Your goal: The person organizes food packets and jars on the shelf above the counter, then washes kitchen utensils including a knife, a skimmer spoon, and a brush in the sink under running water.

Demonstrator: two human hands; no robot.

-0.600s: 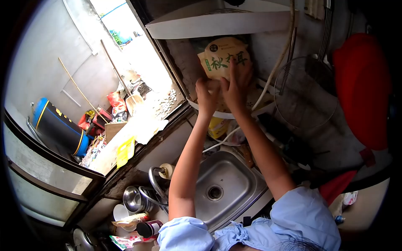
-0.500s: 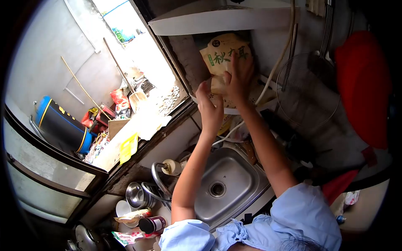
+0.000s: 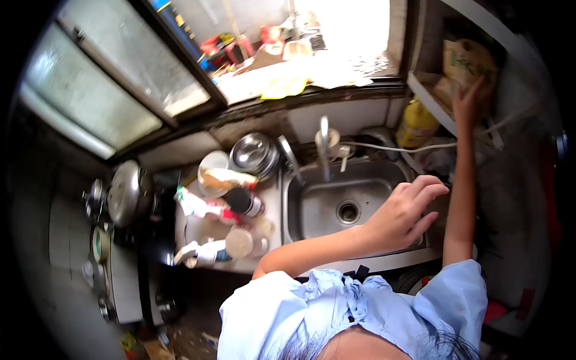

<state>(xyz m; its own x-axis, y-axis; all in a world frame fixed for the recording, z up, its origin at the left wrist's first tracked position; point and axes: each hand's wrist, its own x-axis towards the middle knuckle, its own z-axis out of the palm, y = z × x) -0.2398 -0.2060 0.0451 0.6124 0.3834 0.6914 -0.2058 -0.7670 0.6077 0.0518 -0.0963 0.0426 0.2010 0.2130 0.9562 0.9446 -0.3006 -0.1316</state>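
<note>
My right hand (image 3: 467, 103) reaches up to the corner shelf, with its fingers stretched against the front of a tan printed bag (image 3: 469, 63). The bag stands on the shelf, and part of its lower front is hidden by the hand. Over the right side of the steel sink (image 3: 312, 207), my left hand (image 3: 403, 213) hangs in the air with bent fingers apart and nothing in it. Below the shelf is a yellow bottle (image 3: 417, 123), near a pale hose (image 3: 390, 146).
A faucet (image 3: 324, 150) rises behind the sink. On the left counter are stacked metal bowls (image 3: 255, 155), a dark-lidded jar (image 3: 245, 202) and several packets. Farther left is a lidded pot (image 3: 129, 193). A window frame (image 3: 180, 72) borders the back.
The view has swung left and down. My left hand has come away from the bag, down over the sink. My right hand stays up at the bag on the shelf.
</note>
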